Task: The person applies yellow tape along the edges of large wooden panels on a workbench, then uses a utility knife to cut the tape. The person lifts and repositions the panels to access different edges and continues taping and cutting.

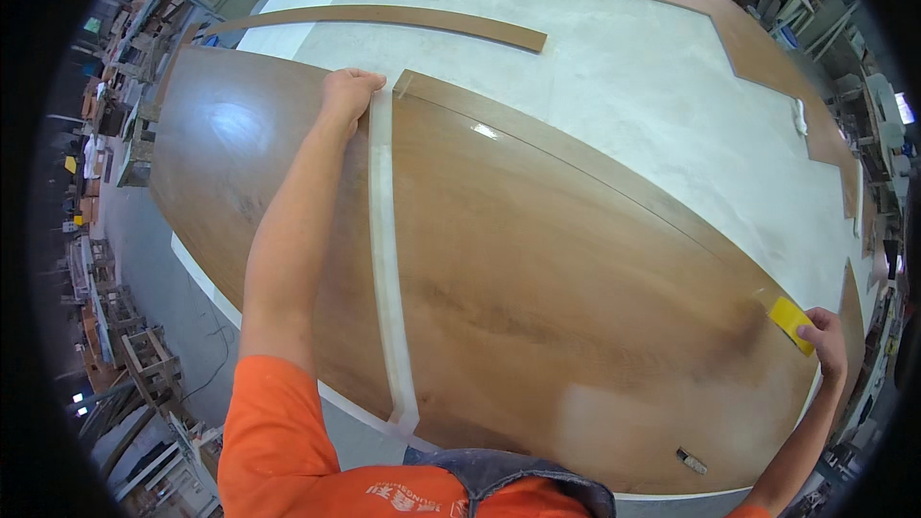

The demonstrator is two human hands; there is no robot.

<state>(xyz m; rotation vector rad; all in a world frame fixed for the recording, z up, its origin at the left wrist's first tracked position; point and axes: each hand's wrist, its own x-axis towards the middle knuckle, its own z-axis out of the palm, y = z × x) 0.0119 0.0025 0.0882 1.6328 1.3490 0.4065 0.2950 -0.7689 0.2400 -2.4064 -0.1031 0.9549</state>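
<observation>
Two brown wood-look panels lie before me, with a narrow pale gap between them. At the far right corner of the left panel, my left hand is closed over the edge, its fingertips partly hidden. My right hand pinches a flat yellow piece, whose exact kind I cannot make out. It rests at the right end of the large right panel, by the far edge. Along that edge runs a narrow brown strip.
A small dark and silver object lies on the right panel near me. Beyond is a pale work surface with a loose brown strip and a stepped brown panel. Wooden stands crowd the floor at left.
</observation>
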